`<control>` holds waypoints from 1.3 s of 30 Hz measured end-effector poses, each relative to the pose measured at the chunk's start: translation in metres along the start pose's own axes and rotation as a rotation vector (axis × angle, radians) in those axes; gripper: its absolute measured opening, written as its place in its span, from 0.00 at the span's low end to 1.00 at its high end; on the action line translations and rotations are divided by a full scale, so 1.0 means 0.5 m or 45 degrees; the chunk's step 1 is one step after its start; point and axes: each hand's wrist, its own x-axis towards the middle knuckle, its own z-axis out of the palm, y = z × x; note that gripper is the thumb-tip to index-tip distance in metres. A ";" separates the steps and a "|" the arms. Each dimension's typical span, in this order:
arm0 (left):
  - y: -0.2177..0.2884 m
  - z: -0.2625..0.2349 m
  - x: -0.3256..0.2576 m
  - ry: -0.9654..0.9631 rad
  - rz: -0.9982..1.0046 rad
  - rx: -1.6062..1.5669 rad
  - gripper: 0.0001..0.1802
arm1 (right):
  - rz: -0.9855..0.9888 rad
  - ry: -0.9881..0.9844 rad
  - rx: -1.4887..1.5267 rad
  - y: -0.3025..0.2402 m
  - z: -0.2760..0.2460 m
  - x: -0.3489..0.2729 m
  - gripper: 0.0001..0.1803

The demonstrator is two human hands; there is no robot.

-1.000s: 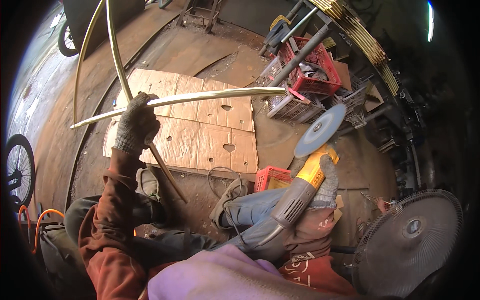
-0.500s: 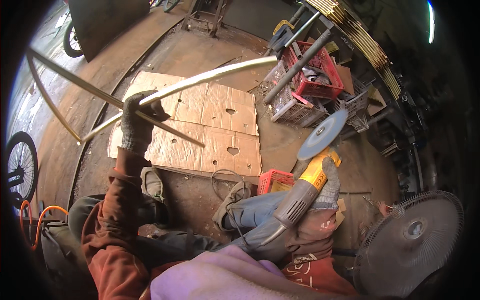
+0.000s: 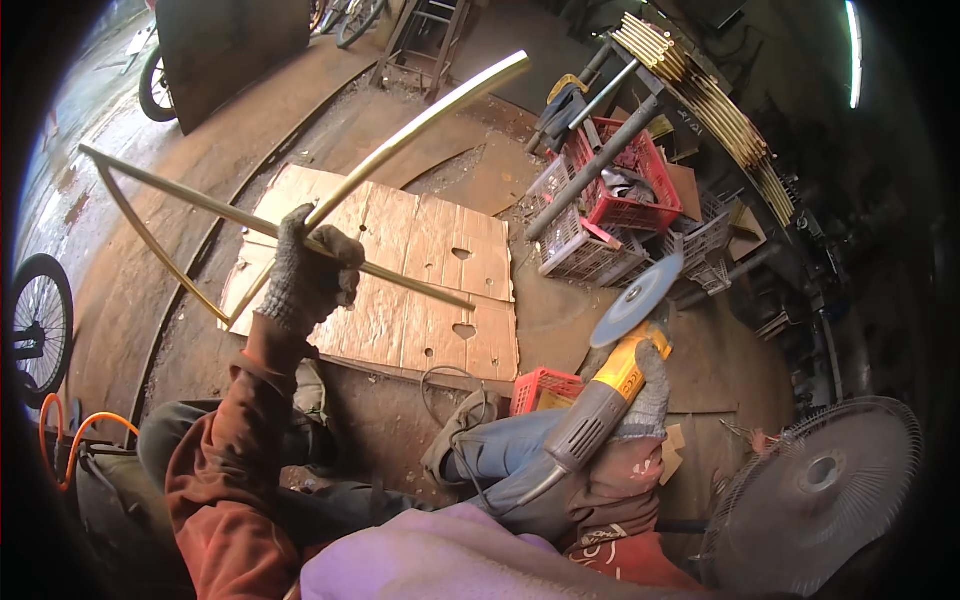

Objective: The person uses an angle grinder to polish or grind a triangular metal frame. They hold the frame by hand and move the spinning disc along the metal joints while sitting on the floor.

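Note:
In a grey knitted glove, my left hand (image 3: 312, 268) is closed around a frame of thin, gold-toned metal tubing (image 3: 425, 115). Its bars cross at my fist, and a bent part reaches out to the left. Below the frame lies a flat cardboard sheet (image 3: 420, 235) with several cut-out holes. My right hand (image 3: 652, 395), gloved too, grips a yellow and grey angle grinder (image 3: 590, 420). The grinder's pale grey disc (image 3: 637, 300) points up and away, apart from the tubing. From the grinder's rear end a dark cord trails over my leg.
Stacked crates (image 3: 630, 180) with scraps stand at the far right, below a rack of long gold-toned tubes (image 3: 710, 105). A small red crate (image 3: 545, 390) sits near my foot. A round wire fan guard (image 3: 820, 490) is close on my right. An orange hose (image 3: 75, 440) loops at left.
My left hand has moved slightly right and nearer, turning the tube frame so its long bar tilts more steeply upward. The grinder has dropped a little, still in my right hand.

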 end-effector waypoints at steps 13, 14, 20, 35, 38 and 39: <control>-0.022 0.001 -0.007 -0.034 -0.271 0.193 0.34 | -0.093 0.007 0.057 0.008 0.007 0.008 0.34; -0.021 -0.001 -0.007 -0.042 -0.290 0.200 0.33 | -0.080 -0.004 0.049 0.010 0.010 0.005 0.34; -0.036 -0.021 0.001 0.008 -0.359 0.179 0.33 | 0.073 -0.098 0.080 0.004 -0.022 0.014 0.30; -0.083 -0.078 0.039 -0.132 0.195 0.280 0.28 | -0.018 -0.005 -0.052 -0.002 0.005 0.006 0.32; -0.082 -0.085 0.054 -0.386 0.485 0.321 0.25 | -0.016 -0.010 -0.060 -0.001 0.013 0.001 0.32; -0.076 -0.082 0.054 -0.442 0.517 0.326 0.25 | -0.011 0.032 -0.077 -0.004 0.023 -0.008 0.32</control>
